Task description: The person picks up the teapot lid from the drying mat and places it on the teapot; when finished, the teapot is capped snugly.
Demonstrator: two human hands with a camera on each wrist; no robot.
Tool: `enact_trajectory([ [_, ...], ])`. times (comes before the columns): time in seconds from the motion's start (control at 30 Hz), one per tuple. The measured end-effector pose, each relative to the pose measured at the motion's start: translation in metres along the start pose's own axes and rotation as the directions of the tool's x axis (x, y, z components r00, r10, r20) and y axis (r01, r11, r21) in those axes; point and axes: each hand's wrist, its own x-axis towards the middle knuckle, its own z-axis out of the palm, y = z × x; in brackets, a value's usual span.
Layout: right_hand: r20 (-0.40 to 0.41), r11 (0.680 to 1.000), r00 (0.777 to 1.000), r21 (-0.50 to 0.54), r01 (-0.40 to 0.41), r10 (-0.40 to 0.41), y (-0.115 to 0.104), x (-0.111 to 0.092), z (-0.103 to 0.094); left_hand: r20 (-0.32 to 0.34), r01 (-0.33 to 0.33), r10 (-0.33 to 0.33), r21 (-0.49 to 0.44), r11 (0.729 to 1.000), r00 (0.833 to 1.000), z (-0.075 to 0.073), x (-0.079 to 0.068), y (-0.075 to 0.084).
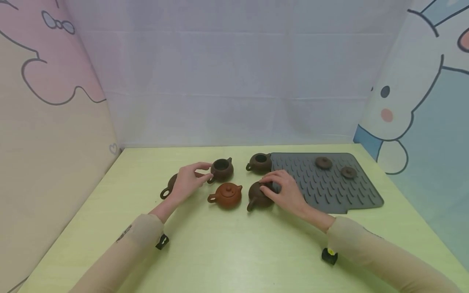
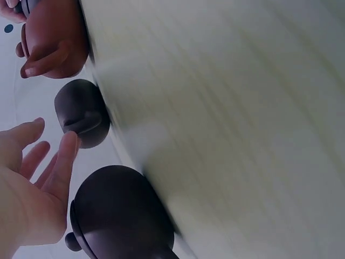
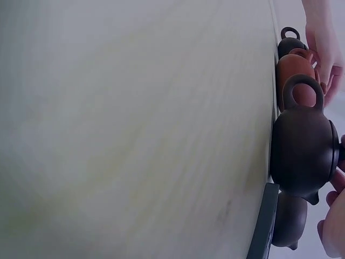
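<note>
My left hand (image 1: 186, 182) reaches over a dark lidded teapot (image 1: 171, 182), its thumb and fingers spread beside the handle of a lidless dark teapot (image 1: 222, 171). In the left wrist view those fingers look mostly straight; whether a fingertip touches the handle I cannot tell. My right hand (image 1: 287, 193) pinches the lid knob (image 3: 342, 152) of another dark teapot (image 1: 258, 197), which stands on the table with its lid seated. Between the hands sits a reddish-brown teapot (image 1: 228, 197) with its lid on.
A second lidless dark teapot (image 1: 261, 163) stands at the back, beside a grey ridged mat (image 1: 304, 183). On the mat lie two dark lids, one farther back (image 1: 324, 163) and one to the right (image 1: 349, 173). Fabric walls enclose the pale table (image 1: 227, 248).
</note>
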Motion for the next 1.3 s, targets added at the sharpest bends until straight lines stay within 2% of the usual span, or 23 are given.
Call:
enact_trajectory([
  [0.23, 0.013, 1.000, 1.000, 0.007, -0.011, 0.011, 0.0034, 0.0007, 0.0008, 0.027, 0.017, -0.018, 0.037, 0.999, 0.999, 0.0015, 0.0033, -0.0039],
  [0.5, 0.002, 1.000, 1.000, 0.012, 0.005, -0.005, 0.0030, 0.0005, 0.0007, 0.061, 0.010, -0.018, 0.132, 0.991, 0.998, 0.0022, 0.0037, -0.0018],
  [0.77, -0.009, 1.000, 1.000, 0.003, 0.017, -0.017, 0.0041, 0.0002, 0.0012, 0.091, 0.039, -0.049, 0.108, 0.993, 0.995, 0.0034, 0.0031, -0.0014],
  [0.93, -0.009, 1.000, 1.000, 0.009, 0.021, -0.021, 0.0032, 0.0001, 0.0011, 0.098, 0.077, -0.082, 0.053, 0.996, 0.992, 0.0052, 0.0005, 0.0004],
  [1.13, 0.006, 1.000, 1.000, 0.010, -0.004, 0.004, 0.0040, 0.0000, 0.0011, 0.113, 0.089, -0.089, 0.005, 0.996, 0.990, 0.0077, -0.0006, -0.0014],
  [1.3, 0.010, 1.000, 1.000, 0.013, 0.005, -0.005, 0.0043, 0.0002, -0.0005, 0.140, 0.098, -0.099, 0.016, 0.995, 0.985, 0.0083, -0.0009, -0.0009],
])
